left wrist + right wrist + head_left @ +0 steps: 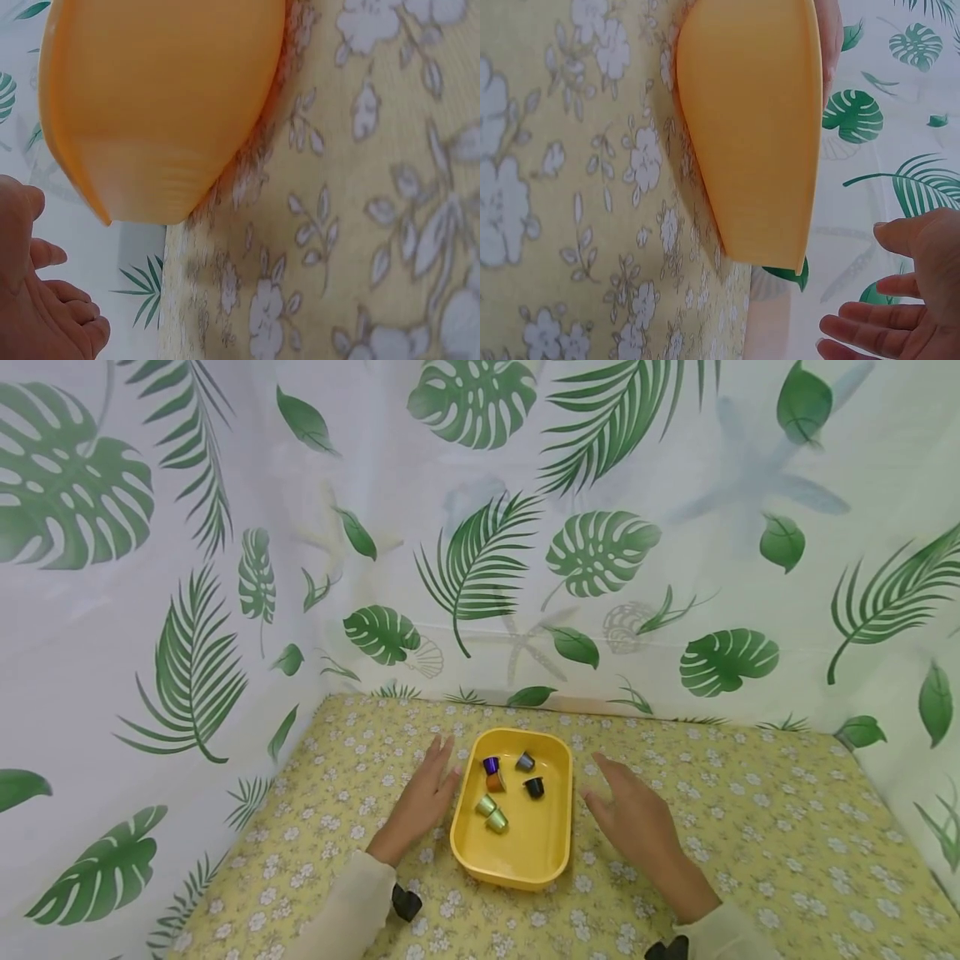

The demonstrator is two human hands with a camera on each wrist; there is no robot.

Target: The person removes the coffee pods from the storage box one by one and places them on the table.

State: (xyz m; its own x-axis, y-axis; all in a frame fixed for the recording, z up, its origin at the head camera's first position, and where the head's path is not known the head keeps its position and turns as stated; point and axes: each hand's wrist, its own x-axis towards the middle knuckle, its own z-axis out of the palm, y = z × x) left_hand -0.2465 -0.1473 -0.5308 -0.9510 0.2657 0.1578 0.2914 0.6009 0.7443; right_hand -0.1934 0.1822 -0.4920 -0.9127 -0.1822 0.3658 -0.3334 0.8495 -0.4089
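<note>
A yellow tray [525, 860] sits on the flowered cloth, holding several small coffee capsules. Two light green capsules [497, 821] lie at its left side. Above them are an orange capsule [495, 782] and a purple one [491, 765]. A grey capsule [525, 762] and a black one [534, 787] lie farther right. My left hand [425, 793] is held just left of the tray, fingers extended and holding nothing. On the opposite side, my right hand [637, 810] hovers apart from the tray wall [750, 135], its fingers relaxed and holding nothing.
A yellow cloth with white flowers [750, 827] covers the table. White curtains with green leaf prints [480, 668] rise behind it and along the left and right sides. Dark wrist devices [407, 902] sit at both cuffs.
</note>
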